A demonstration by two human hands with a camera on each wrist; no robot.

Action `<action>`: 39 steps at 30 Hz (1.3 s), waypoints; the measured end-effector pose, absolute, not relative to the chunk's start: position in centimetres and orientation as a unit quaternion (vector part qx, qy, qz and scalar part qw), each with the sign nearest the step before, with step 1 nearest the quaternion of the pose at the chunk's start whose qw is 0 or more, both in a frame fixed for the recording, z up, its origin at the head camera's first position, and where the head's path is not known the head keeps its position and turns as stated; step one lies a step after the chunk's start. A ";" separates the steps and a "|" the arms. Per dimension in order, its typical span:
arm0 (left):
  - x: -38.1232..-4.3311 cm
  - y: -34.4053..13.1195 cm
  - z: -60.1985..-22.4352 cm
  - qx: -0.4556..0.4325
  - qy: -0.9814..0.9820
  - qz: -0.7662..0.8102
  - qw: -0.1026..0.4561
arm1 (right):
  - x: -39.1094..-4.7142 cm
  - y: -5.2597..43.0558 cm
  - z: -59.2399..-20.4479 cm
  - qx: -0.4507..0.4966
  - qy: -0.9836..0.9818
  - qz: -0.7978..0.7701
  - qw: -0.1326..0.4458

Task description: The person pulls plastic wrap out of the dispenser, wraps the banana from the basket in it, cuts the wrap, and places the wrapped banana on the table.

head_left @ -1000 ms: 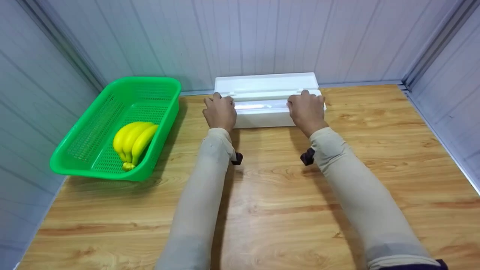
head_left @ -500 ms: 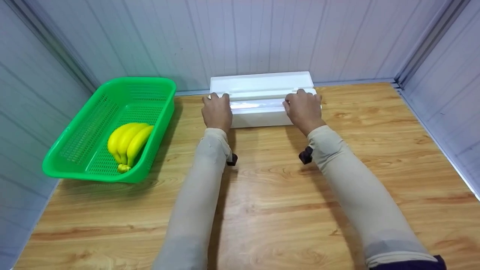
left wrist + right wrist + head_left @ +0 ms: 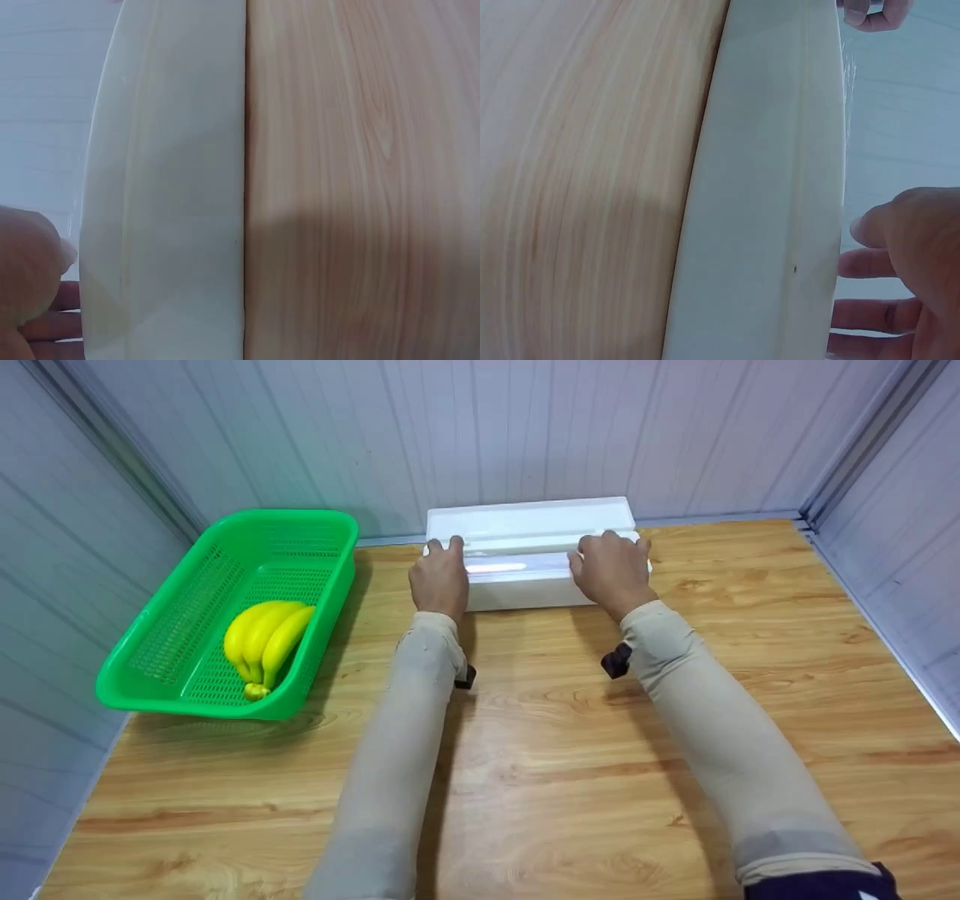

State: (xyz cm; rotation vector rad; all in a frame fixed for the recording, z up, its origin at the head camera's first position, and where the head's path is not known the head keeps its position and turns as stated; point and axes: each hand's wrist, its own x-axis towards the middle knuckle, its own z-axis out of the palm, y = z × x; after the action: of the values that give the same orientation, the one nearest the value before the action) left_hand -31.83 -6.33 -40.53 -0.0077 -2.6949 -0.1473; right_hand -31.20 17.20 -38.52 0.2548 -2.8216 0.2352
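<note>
Against the back wall stands a long white box (image 3: pixel 529 595), its lid (image 3: pixel 529 516) raised. A shiny roll of what looks like plastic wrap (image 3: pixel 519 565) lies in it. My left hand (image 3: pixel 441 579) is at the box's left end, with fingertips over the top. At the other end is my right hand (image 3: pixel 612 571), thumb turned inward. In the right wrist view, the right fingers (image 3: pixel 877 315) reach behind the box's upper edge, with the thumb just above them. The left wrist view shows the left thumb and fingers beside that edge. Whether either hand pinches the wrap is unclear.
To the left, a green plastic basket (image 3: pixel 112 690) holds a bunch of yellow bananas (image 3: pixel 266 641). Pale panel walls (image 3: pixel 360 435) enclose the back and sides of the wood-grain table (image 3: pixel 540 780).
Both hands stay at the box's ends with only slight finger shifts. The head view sways a little. The box, basket and bananas keep their places.
</note>
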 end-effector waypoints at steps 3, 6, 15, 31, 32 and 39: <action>-31.8 -6.5 -40.4 -0.002 -0.972 -0.069 0.224 | -31.0 16.5 -38.3 0.086 -0.984 0.065 0.143; -31.8 -6.5 -40.4 -0.006 -0.972 -0.082 0.222 | -30.9 15.7 -38.5 0.099 -0.983 0.055 0.143; -31.9 -6.1 -39.9 -0.022 -0.973 -0.108 0.204 | -31.0 14.7 -38.8 0.128 -0.975 0.113 0.142; -31.8 -6.7 -39.8 -0.029 -0.970 -0.135 0.200 | -31.4 13.9 -39.5 0.133 -0.972 0.101 0.167; -31.8 -6.7 -39.8 -0.029 -0.970 -0.136 0.200 | -31.5 14.1 -39.5 0.135 -0.971 0.099 0.171; -31.8 -6.7 -39.5 -0.022 -0.974 -0.106 0.197 | -31.9 14.8 -39.6 0.141 -0.962 0.112 0.205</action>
State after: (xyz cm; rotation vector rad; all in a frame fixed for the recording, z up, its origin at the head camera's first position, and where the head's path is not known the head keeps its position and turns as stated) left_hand -31.78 -6.72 -39.55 -0.0621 -2.7279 -0.2966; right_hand -31.86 14.75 -39.55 0.3940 -2.6823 0.3133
